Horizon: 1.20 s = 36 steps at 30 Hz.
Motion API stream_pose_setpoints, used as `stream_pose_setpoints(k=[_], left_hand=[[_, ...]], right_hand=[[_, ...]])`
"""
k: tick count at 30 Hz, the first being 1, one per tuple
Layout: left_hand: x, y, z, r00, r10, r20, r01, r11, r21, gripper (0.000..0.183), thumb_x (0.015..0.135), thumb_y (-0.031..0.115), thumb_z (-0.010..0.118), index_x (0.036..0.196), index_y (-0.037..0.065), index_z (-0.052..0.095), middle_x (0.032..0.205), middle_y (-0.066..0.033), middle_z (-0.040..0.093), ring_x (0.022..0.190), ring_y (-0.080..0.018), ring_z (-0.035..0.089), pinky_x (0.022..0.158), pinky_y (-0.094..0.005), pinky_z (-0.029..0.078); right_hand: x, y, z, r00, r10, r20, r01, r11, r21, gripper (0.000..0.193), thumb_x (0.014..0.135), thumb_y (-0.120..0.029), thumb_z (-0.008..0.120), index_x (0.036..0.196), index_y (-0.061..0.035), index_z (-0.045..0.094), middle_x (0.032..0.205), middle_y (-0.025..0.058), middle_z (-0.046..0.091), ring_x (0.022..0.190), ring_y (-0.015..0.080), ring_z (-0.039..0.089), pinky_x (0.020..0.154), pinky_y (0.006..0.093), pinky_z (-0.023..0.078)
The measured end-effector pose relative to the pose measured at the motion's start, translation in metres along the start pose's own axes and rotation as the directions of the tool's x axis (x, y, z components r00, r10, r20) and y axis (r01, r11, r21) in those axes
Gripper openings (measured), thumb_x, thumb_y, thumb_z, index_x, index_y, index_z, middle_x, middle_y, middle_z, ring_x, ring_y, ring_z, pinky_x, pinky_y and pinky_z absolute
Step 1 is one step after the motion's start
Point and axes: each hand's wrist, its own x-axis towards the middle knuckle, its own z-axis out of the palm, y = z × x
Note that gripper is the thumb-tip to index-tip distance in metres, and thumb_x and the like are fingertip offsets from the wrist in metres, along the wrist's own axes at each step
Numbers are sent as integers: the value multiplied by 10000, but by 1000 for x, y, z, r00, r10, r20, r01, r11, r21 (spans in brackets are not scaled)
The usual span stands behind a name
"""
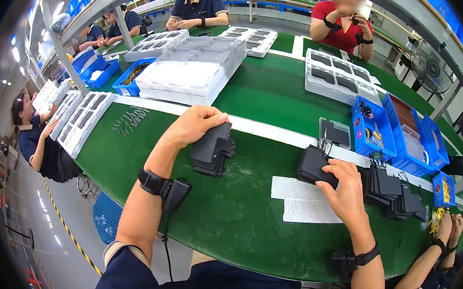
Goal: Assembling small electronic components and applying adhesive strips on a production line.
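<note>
My left hand point(196, 125) is closed on the upper left edge of a thin black plate point(205, 145), thumb laid along its top. That plate lies over a small fanned stack of like plates point(214, 167) on the green tabletop. To the right, my right hand point(345, 186) has its fingertips and thumb at the right edge of another black plate point(311, 165), which tops a second pile; its fingers are curled in. Just beyond my right hand stands a larger row of black plates with cables point(389, 192), leaning on one another.
White pads point(310, 204) lie before the right pile. A clear-lidded box point(335, 131) sits behind it. Blue bins point(372, 127) stand at right, stacked white trays point(191, 72) at back left, small strips point(131, 118) at left. Another person's hands point(448, 227) work at far right.
</note>
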Motion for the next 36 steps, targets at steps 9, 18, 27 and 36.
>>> stream_pose_setpoints(k=[9, 18, 27, 36], left_hand=[[4, -48, 18, 982, 117, -147, -77, 965, 249, 251, 880, 225, 602, 926, -7, 687, 812, -85, 691, 734, -124, 609, 700, -276, 478], [-11, -46, 35, 989, -33, -144, 38, 999, 34, 342, 954, 238, 499, 1131, -35, 605, 1043, -84, 649, 952, -128, 583, 874, -254, 433], [-29, 2, 63, 877, 406, -255, -318, 891, 323, 333, 861, 191, 625, 1172, 71, 607, 1275, -128, 509, 1094, -153, 498, 901, -287, 424], [-42, 4, 131, 977, -10, 213, 109, 883, -456, 399, 871, 153, 639, 1210, 9, 485, 1071, -53, 587, 892, -98, 570, 732, -258, 494]], right_hand=[[0, 6, 2, 998, 38, 41, -39, 999, 25, 320, 640, -83, 760, 932, -25, 641, 1068, 140, 616, 1039, 305, 542, 853, 399, 418], [3, 7, -2, 998, 41, 49, -43, 998, 42, 328, 650, -104, 758, 937, -12, 627, 1037, 126, 615, 1005, 294, 540, 855, 394, 410], [5, 2, -1, 985, -173, -21, 169, 975, -143, 312, 603, -121, 782, 848, -65, 595, 969, 73, 582, 941, 252, 534, 798, 387, 385], [-4, -28, 10, 910, -411, 54, 414, 907, -78, 358, 575, -138, 787, 867, -82, 588, 1031, 74, 551, 988, 264, 524, 836, 424, 373]])
